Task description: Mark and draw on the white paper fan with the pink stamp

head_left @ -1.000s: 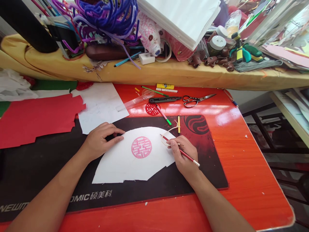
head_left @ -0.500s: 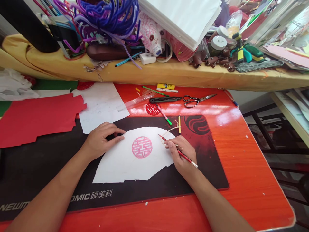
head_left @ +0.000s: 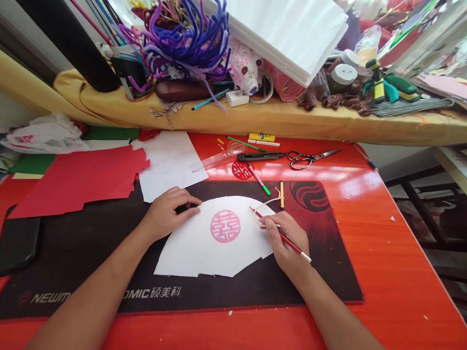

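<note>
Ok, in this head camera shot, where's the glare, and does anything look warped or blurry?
Head view: white glare sits on the red desk beyond the black mat; head view: the yellow-covered shelf bows with wide-angle distortion; head view: nothing looks badly blurred.

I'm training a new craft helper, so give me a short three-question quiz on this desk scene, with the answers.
1. True or false: the left hand touches the fan-shaped white paper on the black desk mat, while the right hand holds a slim red tool.

2. Which of these lies on the orange desk to the right of the black utility knife?
A) scissors
B) a stapler
C) a ball of string

3. Fill in the blank: the round pattern on the paper is printed in ____.

Key: 1 true; 2 A; 3 pink.
</note>
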Demonstrator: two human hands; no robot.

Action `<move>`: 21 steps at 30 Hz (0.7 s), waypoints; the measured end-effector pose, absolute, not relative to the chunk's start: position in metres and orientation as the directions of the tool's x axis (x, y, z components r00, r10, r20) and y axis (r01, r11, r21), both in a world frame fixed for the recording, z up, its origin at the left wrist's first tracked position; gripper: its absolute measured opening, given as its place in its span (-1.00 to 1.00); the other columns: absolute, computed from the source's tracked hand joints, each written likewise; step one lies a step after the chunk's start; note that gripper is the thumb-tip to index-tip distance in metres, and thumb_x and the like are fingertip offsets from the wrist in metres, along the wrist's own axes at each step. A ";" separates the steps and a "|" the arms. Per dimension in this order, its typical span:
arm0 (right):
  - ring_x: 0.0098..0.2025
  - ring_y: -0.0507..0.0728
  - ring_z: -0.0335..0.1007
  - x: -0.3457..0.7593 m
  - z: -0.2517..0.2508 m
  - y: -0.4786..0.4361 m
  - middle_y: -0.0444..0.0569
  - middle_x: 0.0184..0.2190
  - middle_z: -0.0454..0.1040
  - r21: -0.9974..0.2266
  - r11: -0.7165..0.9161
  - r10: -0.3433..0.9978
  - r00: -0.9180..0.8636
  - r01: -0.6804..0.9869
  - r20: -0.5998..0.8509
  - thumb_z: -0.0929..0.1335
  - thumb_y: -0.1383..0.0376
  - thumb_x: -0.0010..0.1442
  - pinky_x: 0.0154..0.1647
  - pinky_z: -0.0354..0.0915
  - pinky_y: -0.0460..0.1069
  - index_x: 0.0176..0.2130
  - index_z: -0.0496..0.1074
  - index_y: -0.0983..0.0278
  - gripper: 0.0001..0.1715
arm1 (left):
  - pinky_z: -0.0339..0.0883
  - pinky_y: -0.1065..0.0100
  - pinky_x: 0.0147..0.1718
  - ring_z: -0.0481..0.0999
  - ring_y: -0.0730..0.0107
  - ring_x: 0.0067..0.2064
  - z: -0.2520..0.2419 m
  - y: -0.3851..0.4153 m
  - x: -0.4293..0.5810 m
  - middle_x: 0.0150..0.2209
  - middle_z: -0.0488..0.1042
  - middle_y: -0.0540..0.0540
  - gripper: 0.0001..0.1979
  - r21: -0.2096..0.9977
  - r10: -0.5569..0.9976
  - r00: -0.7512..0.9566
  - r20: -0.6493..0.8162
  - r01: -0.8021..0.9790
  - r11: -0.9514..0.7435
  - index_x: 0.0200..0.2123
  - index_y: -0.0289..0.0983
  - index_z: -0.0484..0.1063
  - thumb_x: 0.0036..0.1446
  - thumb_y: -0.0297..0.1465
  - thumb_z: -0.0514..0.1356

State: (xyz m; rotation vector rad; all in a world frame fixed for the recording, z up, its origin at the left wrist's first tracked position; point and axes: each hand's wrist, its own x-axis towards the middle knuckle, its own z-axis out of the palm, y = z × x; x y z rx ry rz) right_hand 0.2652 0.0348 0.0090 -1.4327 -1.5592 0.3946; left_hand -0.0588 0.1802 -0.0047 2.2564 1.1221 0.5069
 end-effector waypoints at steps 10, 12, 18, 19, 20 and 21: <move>-0.26 0.19 0.62 0.271 0.003 0.031 -0.05 -0.32 0.69 -0.763 0.255 0.912 0.115 0.594 0.394 0.38 0.33 0.54 -0.22 0.45 0.08 -0.11 0.63 0.14 -0.80 | 0.46 0.16 -0.12 0.57 0.17 -0.15 -0.004 0.175 -0.058 -0.29 0.62 -0.07 -0.72 0.678 0.817 0.561 0.133 0.550 -0.488 -0.10 -0.12 0.72 0.45 -0.08 0.29; -0.26 0.19 0.63 0.271 0.002 0.030 -0.05 -0.32 0.68 -0.770 0.248 0.914 0.121 0.588 0.387 0.39 0.33 0.54 -0.22 0.45 0.08 -0.10 0.64 0.14 -0.81 | 0.48 0.17 -0.13 0.58 0.18 -0.15 -0.005 0.173 -0.058 -0.25 0.63 -0.09 -0.73 0.676 0.822 0.535 0.198 0.533 -0.509 -0.08 -0.13 0.71 0.48 -0.13 0.27; -0.27 0.20 0.63 0.269 0.004 0.030 -0.04 -0.32 0.68 -0.787 0.232 0.917 0.142 0.571 0.373 0.39 0.31 0.54 -0.25 0.46 0.07 -0.10 0.65 0.14 -0.80 | 0.40 -0.10 0.31 0.53 -0.03 0.29 -0.008 0.172 -0.057 0.22 0.65 -0.19 -0.64 0.460 0.859 0.396 0.325 0.727 -0.510 0.19 -0.11 0.64 0.54 -0.14 0.17; -0.28 0.20 0.63 0.269 0.004 0.031 -0.03 -0.33 0.68 -0.785 0.231 0.916 0.143 0.574 0.374 0.39 0.31 0.55 -0.25 0.46 0.07 -0.11 0.65 0.14 -0.80 | 0.34 -0.15 0.38 0.44 -0.07 0.41 -0.010 0.174 -0.057 0.36 0.56 -0.18 -0.58 0.438 0.871 0.389 0.300 0.756 -0.487 0.29 -0.11 0.58 0.55 -0.11 0.15; -0.28 0.20 0.63 0.269 0.005 0.031 -0.04 -0.33 0.68 -0.782 0.233 0.915 0.143 0.577 0.378 0.39 0.31 0.55 -0.25 0.46 0.07 -0.11 0.65 0.14 -0.80 | 0.29 -0.18 0.43 0.35 -0.09 0.50 -0.013 0.175 -0.057 0.47 0.46 -0.17 -0.51 0.421 0.881 0.389 0.270 0.775 -0.471 0.39 -0.11 0.49 0.56 -0.08 0.13; -0.28 0.19 0.63 0.269 0.005 0.031 -0.04 -0.33 0.68 -0.779 0.236 0.913 0.141 0.580 0.382 0.39 0.31 0.55 -0.24 0.46 0.07 -0.11 0.65 0.14 -0.80 | 0.25 -0.20 0.46 0.28 -0.09 0.55 -0.015 0.176 -0.057 0.52 0.38 -0.17 -0.46 0.407 0.885 0.399 0.238 0.787 -0.464 0.46 -0.12 0.41 0.57 -0.05 0.10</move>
